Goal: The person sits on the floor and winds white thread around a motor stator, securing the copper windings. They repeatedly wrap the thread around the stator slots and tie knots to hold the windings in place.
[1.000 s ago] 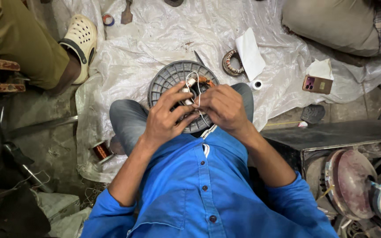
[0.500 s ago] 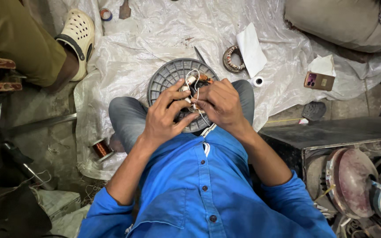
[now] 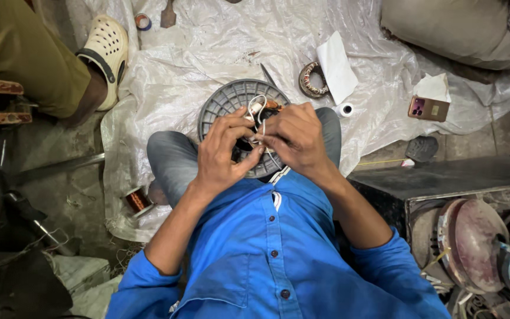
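Head view: hands (image 3: 261, 145) hide grey ribbed disc (image 3: 222, 106) centre; white wires (image 3: 257, 106) pinched.

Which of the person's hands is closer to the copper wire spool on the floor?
Left. The left hand is up right of the copper wire spool; the right hand lies farther right.

Near the right edge of my plastic sheet (image 3: 208, 53) lies a small brown rectangular box (image 3: 428, 108) (a purple patch at one end), with a white paper packet (image 3: 434, 87) touching it above. No screens.
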